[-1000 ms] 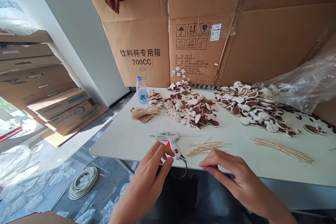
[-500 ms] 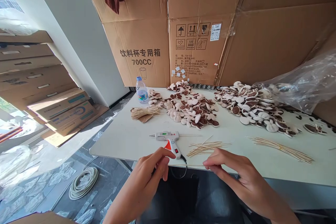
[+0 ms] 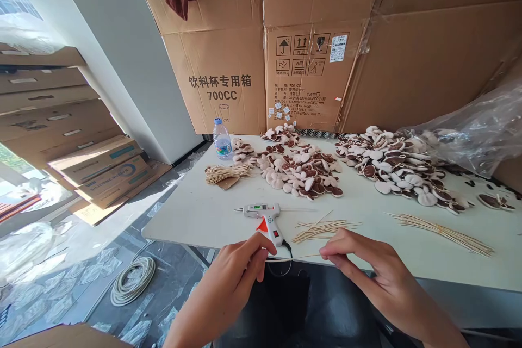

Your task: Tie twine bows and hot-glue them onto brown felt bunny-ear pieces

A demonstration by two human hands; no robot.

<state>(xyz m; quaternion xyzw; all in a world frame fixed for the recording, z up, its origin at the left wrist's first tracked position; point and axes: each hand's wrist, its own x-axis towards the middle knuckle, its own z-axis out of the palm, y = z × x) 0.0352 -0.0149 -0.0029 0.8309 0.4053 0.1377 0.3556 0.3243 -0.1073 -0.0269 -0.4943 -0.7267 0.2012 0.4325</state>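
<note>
A thin cream stick (image 3: 293, 258) spans the gap between my hands at the front edge of the table, slightly bowed. My left hand (image 3: 240, 272) pinches its left end between thumb and fingers. Its right end sits in the fingertips of my right hand (image 3: 367, 266). Just beyond my left hand, a white glue gun (image 3: 263, 217) lies on its side, nozzle to the left, a clear glue stick poking out of its back. Loose thin sticks (image 3: 322, 229) lie in a small heap past my right fingertips. Farther right is a tied bundle of similar sticks (image 3: 446, 232).
Brown and white plush pieces (image 3: 302, 171) form a pile mid-table, with another plush pile (image 3: 395, 168) at the right. A water bottle (image 3: 222, 141) stands back left by a tied stick bundle (image 3: 228, 174). Cardboard boxes (image 3: 318, 81) wall the back. A cable coil (image 3: 132, 281) lies on the floor.
Both hands stay pinched on the stick, which now shows more clearly and sags a little between them. The whole view has shifted slightly.
</note>
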